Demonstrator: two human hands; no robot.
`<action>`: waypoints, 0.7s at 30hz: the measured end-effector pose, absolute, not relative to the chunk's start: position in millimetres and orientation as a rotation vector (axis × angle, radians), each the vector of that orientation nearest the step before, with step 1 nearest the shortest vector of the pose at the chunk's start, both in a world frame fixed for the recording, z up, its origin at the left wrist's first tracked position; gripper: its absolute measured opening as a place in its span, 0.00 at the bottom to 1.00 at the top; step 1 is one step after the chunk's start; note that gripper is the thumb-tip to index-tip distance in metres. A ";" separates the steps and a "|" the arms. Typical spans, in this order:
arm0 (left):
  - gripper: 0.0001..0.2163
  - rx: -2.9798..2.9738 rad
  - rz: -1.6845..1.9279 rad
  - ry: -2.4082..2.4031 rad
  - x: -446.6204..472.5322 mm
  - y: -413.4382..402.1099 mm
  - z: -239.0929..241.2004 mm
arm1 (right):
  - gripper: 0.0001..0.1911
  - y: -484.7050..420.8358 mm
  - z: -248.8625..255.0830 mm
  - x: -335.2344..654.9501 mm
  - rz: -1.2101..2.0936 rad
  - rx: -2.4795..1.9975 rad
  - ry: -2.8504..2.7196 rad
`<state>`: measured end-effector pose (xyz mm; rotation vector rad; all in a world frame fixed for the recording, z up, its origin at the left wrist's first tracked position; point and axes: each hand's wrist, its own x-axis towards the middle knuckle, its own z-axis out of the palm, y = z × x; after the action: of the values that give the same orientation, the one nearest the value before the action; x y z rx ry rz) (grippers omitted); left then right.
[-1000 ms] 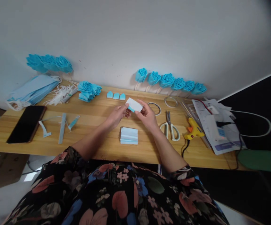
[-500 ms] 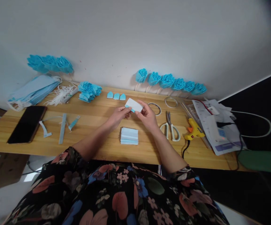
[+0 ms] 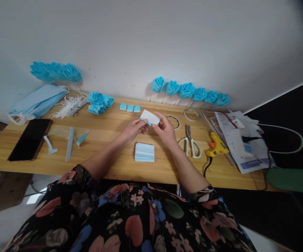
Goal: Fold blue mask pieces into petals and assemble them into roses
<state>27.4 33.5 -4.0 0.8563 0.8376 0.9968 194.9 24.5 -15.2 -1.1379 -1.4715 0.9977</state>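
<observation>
open way: bare bench [image 3: 104,129] left of left hand [image 3: 134,129]; near side: stack [image 3: 144,152]; right: scissors [image 3: 189,137], then glue gun [image 3: 217,148]; far side: blue pieces [image 3: 130,108], wall [image 3: 125,52]

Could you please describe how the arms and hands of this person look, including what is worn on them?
The left hand and the right hand are bare, without gloves. The forearms are uncovered too, and no watch or bracelet shows. The sleeves are black with a printed pattern of flowers and leaves, partly pinkish and cream, ending near the elbows.
</observation>
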 end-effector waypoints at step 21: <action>0.07 0.736 0.913 0.823 20.0 40.4 -1.2 | 0.17 26.6 -2.0 207.7 0.342 -1.041 -2.034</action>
<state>20.0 40.4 -1.2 0.7362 0.8230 0.9134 207.7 26.6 -2.0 -1.0414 -2.0337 0.3420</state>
